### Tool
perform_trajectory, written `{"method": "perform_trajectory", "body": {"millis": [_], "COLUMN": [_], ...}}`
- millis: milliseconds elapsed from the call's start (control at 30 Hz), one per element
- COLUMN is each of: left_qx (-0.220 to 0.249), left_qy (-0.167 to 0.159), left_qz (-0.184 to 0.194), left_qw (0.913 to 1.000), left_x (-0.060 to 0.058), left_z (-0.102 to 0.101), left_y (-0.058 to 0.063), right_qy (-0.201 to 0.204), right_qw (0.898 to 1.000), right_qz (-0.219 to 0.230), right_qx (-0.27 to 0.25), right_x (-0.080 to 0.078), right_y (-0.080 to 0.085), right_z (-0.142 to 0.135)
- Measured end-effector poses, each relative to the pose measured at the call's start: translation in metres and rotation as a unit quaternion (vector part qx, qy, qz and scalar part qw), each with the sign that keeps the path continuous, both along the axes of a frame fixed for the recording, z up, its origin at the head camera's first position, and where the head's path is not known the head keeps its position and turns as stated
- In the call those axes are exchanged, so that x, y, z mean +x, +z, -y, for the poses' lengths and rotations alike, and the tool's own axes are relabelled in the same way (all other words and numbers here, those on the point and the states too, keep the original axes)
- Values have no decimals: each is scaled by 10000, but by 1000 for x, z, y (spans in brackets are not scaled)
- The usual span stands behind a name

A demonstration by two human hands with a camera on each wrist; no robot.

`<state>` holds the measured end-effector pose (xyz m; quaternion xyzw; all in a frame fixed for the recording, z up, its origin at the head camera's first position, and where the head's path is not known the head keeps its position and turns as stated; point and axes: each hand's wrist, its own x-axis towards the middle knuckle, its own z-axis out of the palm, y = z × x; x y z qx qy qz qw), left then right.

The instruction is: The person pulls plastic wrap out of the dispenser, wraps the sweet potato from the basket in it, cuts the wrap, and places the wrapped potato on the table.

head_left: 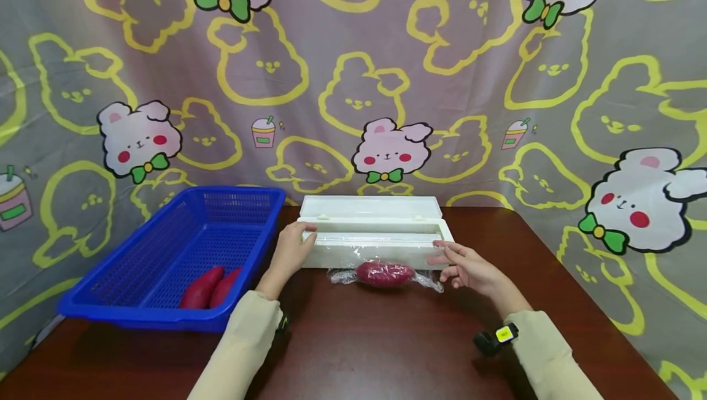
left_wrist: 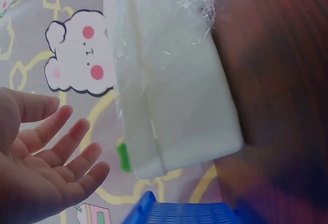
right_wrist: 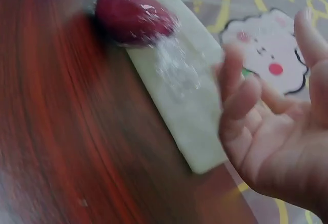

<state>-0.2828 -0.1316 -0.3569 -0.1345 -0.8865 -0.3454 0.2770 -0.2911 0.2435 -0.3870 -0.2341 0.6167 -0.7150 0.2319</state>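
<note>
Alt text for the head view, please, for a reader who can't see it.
A person's left hand and right hand are at opposite ends of an open white box, with a film-wrapped red sweet potato lying in front. To the left, a blue basket holds two more sweet potatoes; a bunny-patterned curtain hangs behind the dark table.

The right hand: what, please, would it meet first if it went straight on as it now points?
Probably the right end of the white box, though whether the right hand touches it is unclear.
</note>
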Motion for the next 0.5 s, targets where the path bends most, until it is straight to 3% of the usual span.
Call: {"method": "perform_trajectory", "body": {"millis": [67,133,200,267,367,500], "left_qx": [-76,-137,-202,-327,-618,-1184], "left_qy": [-122,-226,-347,-498,-749,-1067], "left_qz": [39,51,42,5,-67,101], "left_qw": [9999,9996,9992,9982,9953,9872], "left_x": [0,1,1,0,-4,-14], "left_z": [-3,-5,-8,-11,-18,-33], "left_y": [1,2,3,6,14,29], "right_qy": [540,632,90,-723,-1683,-2158], "right_qw": [9985,9980,9987,9894,9535,8999], "right_qz": [52,44,-114,-372,-982,-1966], "right_qx": [-105,10,485,1205,2299,3239], "right_x": [0,0,2,5,7,4], "right_y": [-1,-1,2,7,20,43], "right_z": [-8,-14,-17,-16,-9,7]}}
